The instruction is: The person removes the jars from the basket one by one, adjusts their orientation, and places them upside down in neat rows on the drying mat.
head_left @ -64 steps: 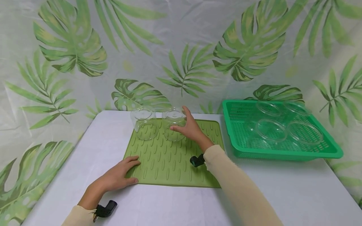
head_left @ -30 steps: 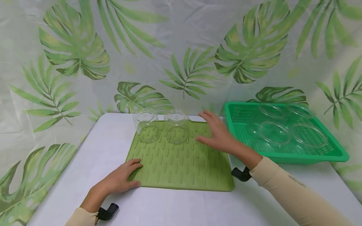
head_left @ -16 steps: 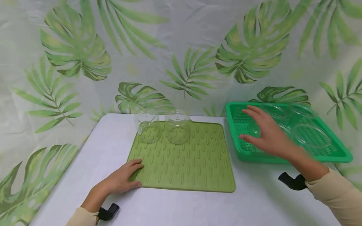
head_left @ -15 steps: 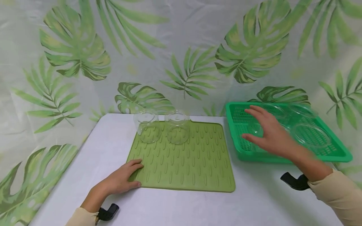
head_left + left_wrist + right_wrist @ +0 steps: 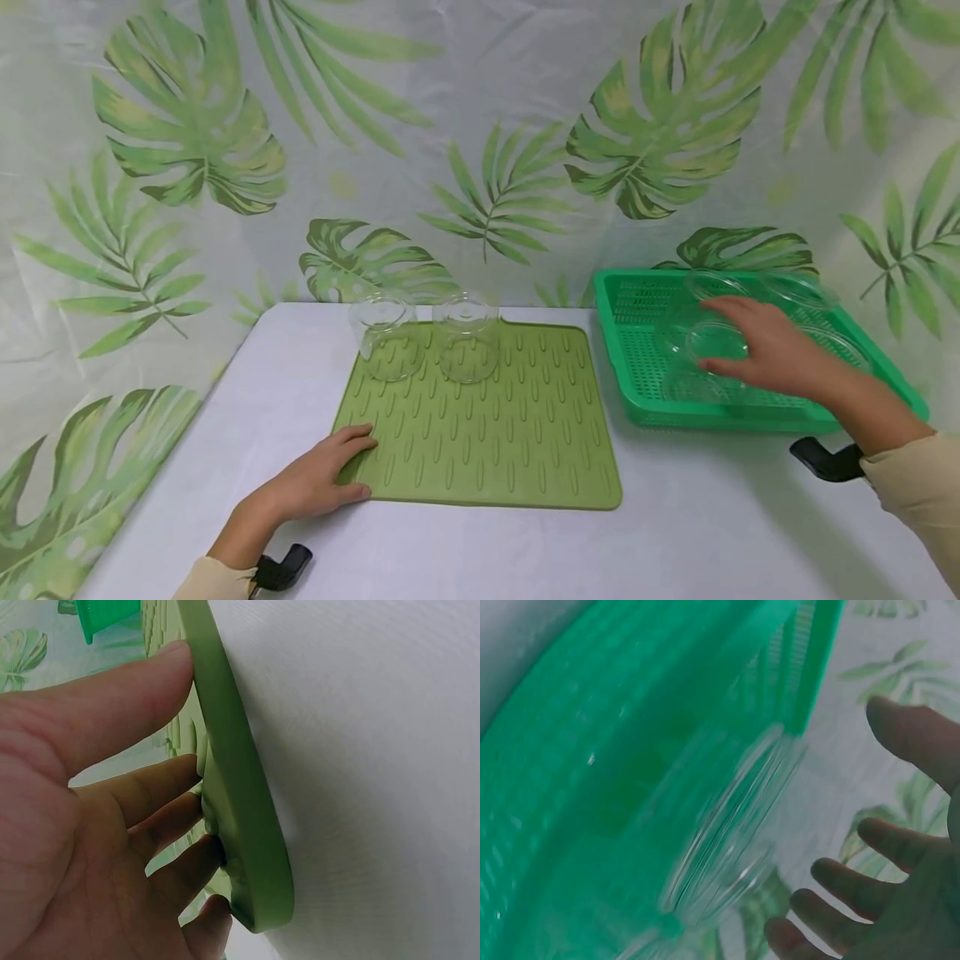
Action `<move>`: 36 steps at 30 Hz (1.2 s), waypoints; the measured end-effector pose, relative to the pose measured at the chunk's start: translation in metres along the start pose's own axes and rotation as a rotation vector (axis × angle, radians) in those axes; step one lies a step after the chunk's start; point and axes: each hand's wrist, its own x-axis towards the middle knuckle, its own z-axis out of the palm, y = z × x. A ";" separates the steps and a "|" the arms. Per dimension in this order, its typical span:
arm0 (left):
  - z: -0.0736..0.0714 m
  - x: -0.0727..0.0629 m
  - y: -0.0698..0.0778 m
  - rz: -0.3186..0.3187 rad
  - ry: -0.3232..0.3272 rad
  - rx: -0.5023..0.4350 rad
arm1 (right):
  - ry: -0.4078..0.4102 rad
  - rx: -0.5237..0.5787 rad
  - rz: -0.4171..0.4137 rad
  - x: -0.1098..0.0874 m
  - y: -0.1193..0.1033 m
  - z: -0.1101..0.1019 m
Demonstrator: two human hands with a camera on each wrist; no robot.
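My left hand rests on the near left corner of the green ridged drying mat, fingers spread on its surface and thumb at its front edge. The left wrist view shows the fingertips against the mat's rim. Over the green basket my right hand hovers with thumb and fingers apart, holding nothing. Just beyond its fingertips stands a clear glass in the basket; its round rim also shows in the right wrist view. Two clear glasses, a left one and a right one, stand upside down at the mat's back left.
More clear glasses stand in the basket, one at the back right and one partly behind my right hand. A white cloth covers the table, and a leaf-print sheet hangs directly behind it.
My right hand has let go of the right glass on the mat, swung right, and come over the basket. The left hand has stayed at the mat's corner.
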 end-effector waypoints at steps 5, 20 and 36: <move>0.000 0.000 -0.001 0.002 0.005 -0.003 | -0.123 -0.026 0.079 0.007 0.013 -0.005; 0.000 0.000 0.000 0.013 0.016 -0.003 | -0.277 -0.060 0.194 0.011 0.030 0.006; 0.001 -0.002 0.000 0.015 0.012 -0.024 | -0.284 0.023 0.187 0.006 0.029 0.016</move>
